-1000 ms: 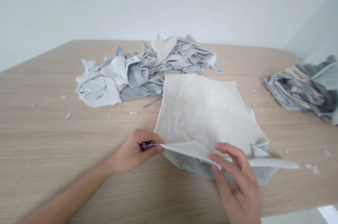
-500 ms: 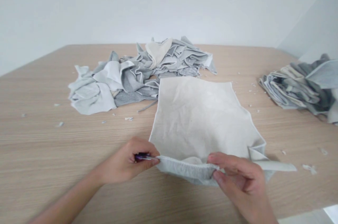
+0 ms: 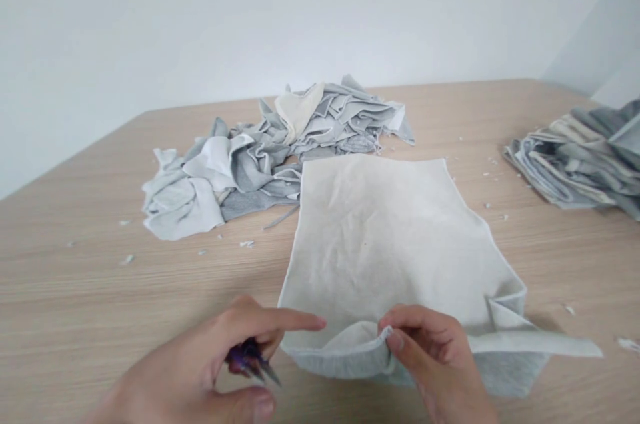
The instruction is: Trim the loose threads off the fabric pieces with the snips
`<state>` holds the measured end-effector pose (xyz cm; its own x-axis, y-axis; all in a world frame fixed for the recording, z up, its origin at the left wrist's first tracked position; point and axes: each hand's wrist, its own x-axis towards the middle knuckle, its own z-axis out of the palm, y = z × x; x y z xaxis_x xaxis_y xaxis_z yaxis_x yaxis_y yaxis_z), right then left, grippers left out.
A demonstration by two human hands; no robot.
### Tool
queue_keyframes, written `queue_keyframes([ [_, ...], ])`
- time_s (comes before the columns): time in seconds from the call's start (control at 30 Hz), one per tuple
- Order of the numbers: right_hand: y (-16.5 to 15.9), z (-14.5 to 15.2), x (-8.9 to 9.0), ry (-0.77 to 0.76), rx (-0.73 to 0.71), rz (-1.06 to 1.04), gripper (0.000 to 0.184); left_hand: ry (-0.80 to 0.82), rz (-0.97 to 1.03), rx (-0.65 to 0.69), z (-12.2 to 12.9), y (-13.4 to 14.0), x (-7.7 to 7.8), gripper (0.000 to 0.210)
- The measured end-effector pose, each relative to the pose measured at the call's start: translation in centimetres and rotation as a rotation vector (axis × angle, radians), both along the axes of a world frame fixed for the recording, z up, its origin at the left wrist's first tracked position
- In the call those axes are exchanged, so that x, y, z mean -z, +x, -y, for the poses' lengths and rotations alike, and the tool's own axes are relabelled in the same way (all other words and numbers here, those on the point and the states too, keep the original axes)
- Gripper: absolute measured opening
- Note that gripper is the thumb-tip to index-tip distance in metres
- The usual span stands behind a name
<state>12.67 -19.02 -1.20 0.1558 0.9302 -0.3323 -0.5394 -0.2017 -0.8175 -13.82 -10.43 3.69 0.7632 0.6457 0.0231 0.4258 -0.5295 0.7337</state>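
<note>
Left hand (image 3: 200,351), index extended, purple snips (image 3: 245,359) gripped, pale, creased, grey-backed cloth (image 3: 380,244) pinched by right hand (image 3: 435,351), well inside tabletop's (image 3: 200,284) far edge

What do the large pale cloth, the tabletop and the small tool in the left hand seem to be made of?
Large pale cloth: probably matt woven or knit fabric; it creases and folds softly.
Tabletop: smooth wood or wood-look laminate, by its fine grain lines.
Small tool in the left hand: greyish pointed tips look like metal; the purple part may be plastic or coated metal.
</note>
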Motion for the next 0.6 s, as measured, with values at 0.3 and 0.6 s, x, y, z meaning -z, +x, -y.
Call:
queue_keyframes([
  [0.3,-0.7,-0.4,-0.2,-0.068,0.053,-0.056,0.022,0.292,0.005,-0.150,2.4,6.6,-2.3,0.039],
  [0.6,-0.6,-0.4,-0.4,-0.073,0.094,0.080,0.023,0.605,-0.110,-0.263,5.1,9.0,1.4,0.039],
])
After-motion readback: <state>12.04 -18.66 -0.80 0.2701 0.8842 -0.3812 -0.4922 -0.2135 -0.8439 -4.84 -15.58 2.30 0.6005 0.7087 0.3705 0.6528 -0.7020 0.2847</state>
